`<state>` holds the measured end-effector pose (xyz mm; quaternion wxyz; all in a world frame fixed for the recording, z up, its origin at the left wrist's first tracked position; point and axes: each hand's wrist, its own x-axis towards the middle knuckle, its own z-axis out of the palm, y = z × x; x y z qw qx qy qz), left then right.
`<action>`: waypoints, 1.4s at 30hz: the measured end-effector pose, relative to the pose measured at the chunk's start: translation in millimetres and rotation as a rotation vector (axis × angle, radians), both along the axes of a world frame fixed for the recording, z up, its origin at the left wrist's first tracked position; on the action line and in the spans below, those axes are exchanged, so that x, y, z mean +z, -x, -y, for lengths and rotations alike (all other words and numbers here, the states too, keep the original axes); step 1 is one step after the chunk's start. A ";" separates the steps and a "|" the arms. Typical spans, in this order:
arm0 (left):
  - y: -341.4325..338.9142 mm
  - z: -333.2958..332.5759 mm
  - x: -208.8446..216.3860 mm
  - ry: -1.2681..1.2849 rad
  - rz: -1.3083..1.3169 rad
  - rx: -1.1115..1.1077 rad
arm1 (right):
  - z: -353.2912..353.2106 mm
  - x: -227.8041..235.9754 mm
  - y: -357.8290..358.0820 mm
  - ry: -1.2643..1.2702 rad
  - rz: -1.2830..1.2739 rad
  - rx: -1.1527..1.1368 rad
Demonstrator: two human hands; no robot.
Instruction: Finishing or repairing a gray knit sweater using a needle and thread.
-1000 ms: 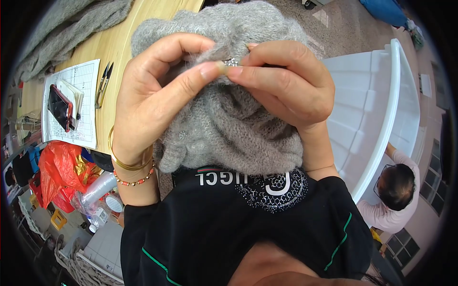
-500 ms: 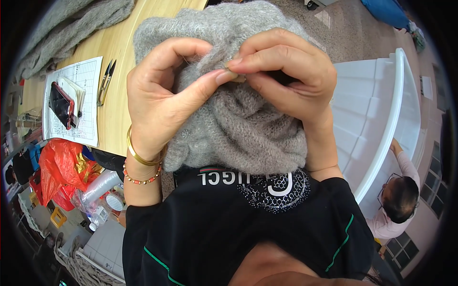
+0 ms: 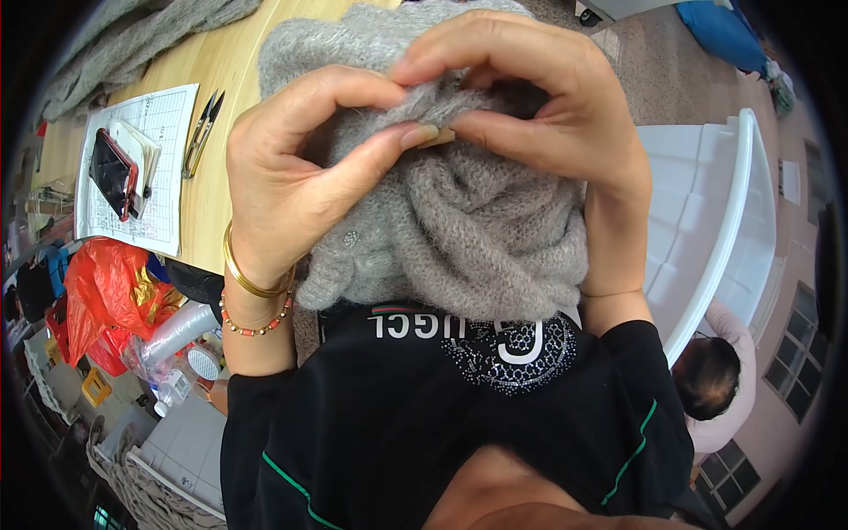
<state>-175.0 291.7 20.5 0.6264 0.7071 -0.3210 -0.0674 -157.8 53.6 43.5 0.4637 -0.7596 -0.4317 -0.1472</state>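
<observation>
A fuzzy grey knit garment (image 3: 495, 230) lies bunched in front of my chest. My left hand (image 3: 305, 163) pinches a fold of it between thumb and fingers. Opposite, my right hand (image 3: 548, 102) grips the same fold, its thumb below and fingers curled over the top. A small tan piece (image 3: 437, 138) shows under the fold by my left thumb tip; its kind I cannot make out. One shiny round button-like spot (image 3: 351, 238) sits on the knit near my left wrist.
Left on the wooden table (image 3: 216, 203) are thread snips (image 3: 203, 132), a printed sheet (image 3: 168, 230), a dark phone (image 3: 113, 175) and more grey knitwear (image 3: 150, 44). A red plastic bag (image 3: 106, 296) is lower left. At right stand a large white bin (image 3: 707, 256) and another person (image 3: 715, 380).
My right hand has spread wider and its fingers have moved up and over the fold. The left hand keeps its pinch. The person at right has bent lower beside the bin.
</observation>
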 end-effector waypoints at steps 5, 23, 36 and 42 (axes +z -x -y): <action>1.8 -1.9 6.1 -0.094 0.291 0.097 | 0.0 -3.9 -5.0 0.088 0.376 0.117; -2.2 1.8 0.0 -0.175 0.555 0.151 | 0.5 -23.6 -15.8 -0.115 0.237 0.171; -3.9 8.5 -13.0 -0.084 0.716 0.176 | -4.0 -22.0 -9.2 -0.104 -0.021 0.047; -1.4 10.9 -20.4 -0.067 0.807 0.261 | -3.0 -6.2 19.9 0.068 -0.124 -0.026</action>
